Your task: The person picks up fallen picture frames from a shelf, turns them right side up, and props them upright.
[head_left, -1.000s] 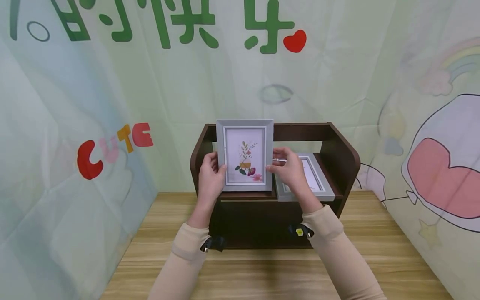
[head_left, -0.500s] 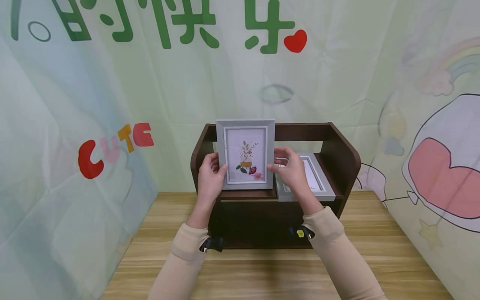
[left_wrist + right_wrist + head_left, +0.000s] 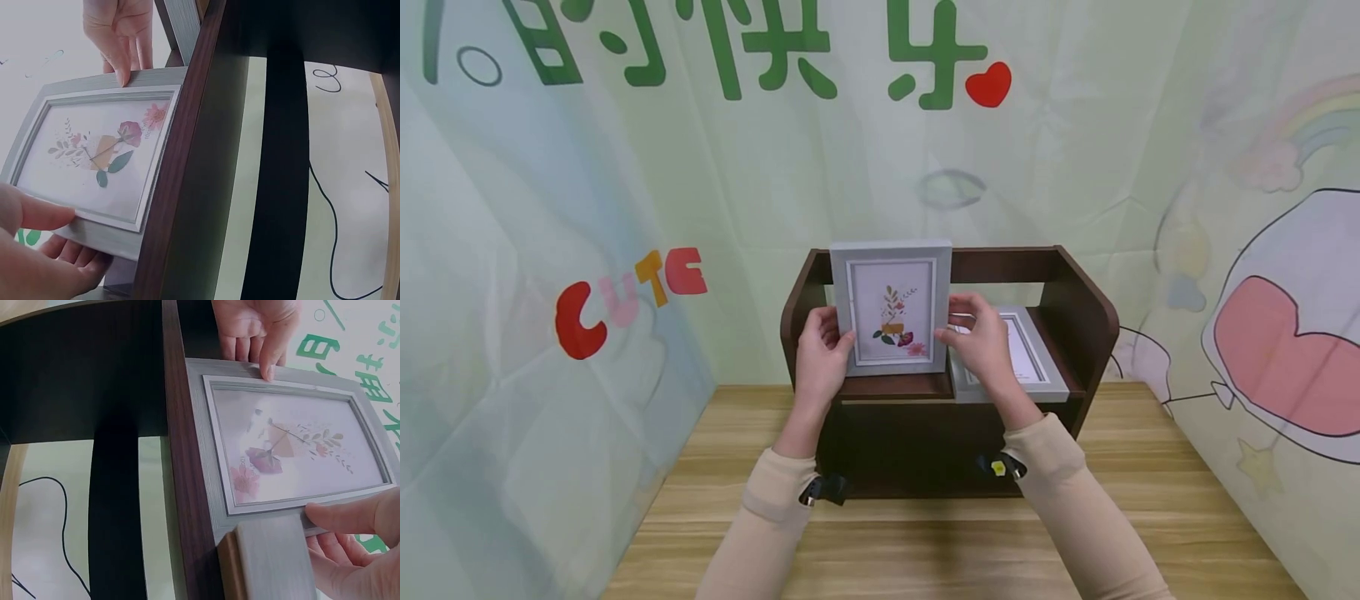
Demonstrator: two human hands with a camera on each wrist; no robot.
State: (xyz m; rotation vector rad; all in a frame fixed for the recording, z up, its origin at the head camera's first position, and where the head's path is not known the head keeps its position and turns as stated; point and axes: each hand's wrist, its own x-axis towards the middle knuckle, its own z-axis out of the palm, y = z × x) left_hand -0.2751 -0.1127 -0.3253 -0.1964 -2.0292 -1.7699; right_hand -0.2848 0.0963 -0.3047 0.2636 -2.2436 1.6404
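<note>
The left hand point(image 3: 822, 358) and right hand point(image 3: 985, 343) pinch the sides of a grey frame point(image 3: 891, 310), roughly upright at the shelf's point(image 3: 902, 450) left part, beside a flat frame point(image 3: 1024, 354). The pinched one's pale inner border surrounds a leafy sprig, tan patch, dark-pink rose and pink blossom.

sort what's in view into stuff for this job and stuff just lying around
Likely for the job:
flower-picture frame, held upright
brown shelf behind it
probably the flat frame resting on that shelf

Just around:
wooden tabletop
printed backdrop
</note>
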